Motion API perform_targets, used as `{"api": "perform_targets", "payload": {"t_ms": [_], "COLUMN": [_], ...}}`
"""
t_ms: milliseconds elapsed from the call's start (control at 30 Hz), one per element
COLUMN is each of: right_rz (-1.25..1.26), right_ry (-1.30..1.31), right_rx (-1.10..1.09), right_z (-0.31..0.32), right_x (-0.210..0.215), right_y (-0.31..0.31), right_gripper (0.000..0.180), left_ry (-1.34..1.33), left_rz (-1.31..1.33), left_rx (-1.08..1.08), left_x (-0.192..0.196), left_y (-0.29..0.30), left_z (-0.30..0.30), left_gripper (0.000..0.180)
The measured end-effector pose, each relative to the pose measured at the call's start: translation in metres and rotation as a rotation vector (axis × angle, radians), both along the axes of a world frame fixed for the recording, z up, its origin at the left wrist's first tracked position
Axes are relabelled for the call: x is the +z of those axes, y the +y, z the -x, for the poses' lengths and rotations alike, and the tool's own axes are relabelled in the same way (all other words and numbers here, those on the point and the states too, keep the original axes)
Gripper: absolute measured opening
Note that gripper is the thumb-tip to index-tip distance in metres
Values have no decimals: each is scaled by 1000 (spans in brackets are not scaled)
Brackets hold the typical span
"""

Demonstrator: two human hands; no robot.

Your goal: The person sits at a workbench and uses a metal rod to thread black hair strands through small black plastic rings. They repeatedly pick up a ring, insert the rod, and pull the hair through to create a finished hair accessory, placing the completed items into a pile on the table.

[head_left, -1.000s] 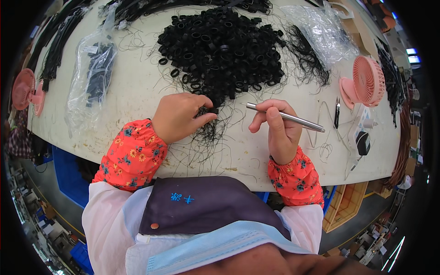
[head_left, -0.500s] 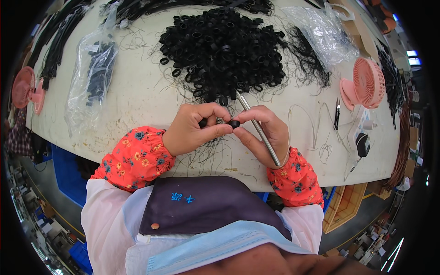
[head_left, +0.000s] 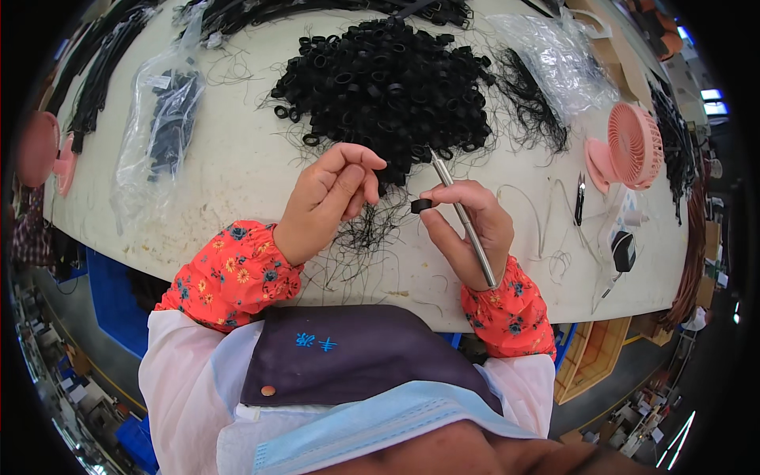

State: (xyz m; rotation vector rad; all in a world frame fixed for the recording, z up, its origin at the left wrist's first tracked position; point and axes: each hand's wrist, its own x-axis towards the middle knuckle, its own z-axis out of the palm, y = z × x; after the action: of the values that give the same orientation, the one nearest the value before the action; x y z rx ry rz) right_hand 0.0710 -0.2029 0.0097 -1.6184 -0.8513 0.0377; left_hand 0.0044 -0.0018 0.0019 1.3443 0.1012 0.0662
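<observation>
Between thumb and forefinger, my right hand (head_left: pixel 475 226) pinches one small black belt loop (head_left: pixel 421 206). That same hand also keeps a silver pen-shaped metal tool (head_left: pixel 465 222) across its palm, its thin tip pointing at the heap. My left hand (head_left: pixel 321 202) is apart from it, forefinger bent forward and thumb against the curled fingers; whatever may be inside is hidden. Just beyond both hands lies a large heap of black belt loops (head_left: pixel 388 87). Loose black thread ends (head_left: pixel 368 226) are scattered on the table between my hands.
Clear plastic bags (head_left: pixel 158 119) lie at left, another plastic bag (head_left: pixel 554 67) at far right. Pink fans (head_left: pixel 633 146) stand at both sides. Right of my hand are black-handled snips (head_left: pixel 582 198) and a tangle of black thread (head_left: pixel 530 95). Black straps line the far edge.
My hands have parted: the left moved up and away from the loop, while the right shifted slightly right with the loop and tool. The black loop earlier visible in my left fingers no longer shows.
</observation>
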Motion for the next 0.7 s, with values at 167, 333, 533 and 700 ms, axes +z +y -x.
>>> {"api": "perform_targets", "payload": {"t_ms": [167, 333, 533, 700], "right_rz": [101, 66, 73, 83], "right_ry": [-94, -206, -262, -244], "right_rx": [22, -4, -20, -34], "right_z": [-1, 0, 0, 2], "right_x": [2, -1, 1, 0], "right_y": [-2, 4, 7, 8], "right_gripper": [32, 32, 31, 29], "left_ry": [-55, -67, -169, -328], "left_rz": [-131, -352, -482, -622], "left_rx": [-13, -121, -35, -20], "left_x": [1, 2, 0, -1], "left_y": [2, -8, -8, -6], "left_z": [3, 9, 8, 4], "left_gripper": [23, 31, 15, 10]}}
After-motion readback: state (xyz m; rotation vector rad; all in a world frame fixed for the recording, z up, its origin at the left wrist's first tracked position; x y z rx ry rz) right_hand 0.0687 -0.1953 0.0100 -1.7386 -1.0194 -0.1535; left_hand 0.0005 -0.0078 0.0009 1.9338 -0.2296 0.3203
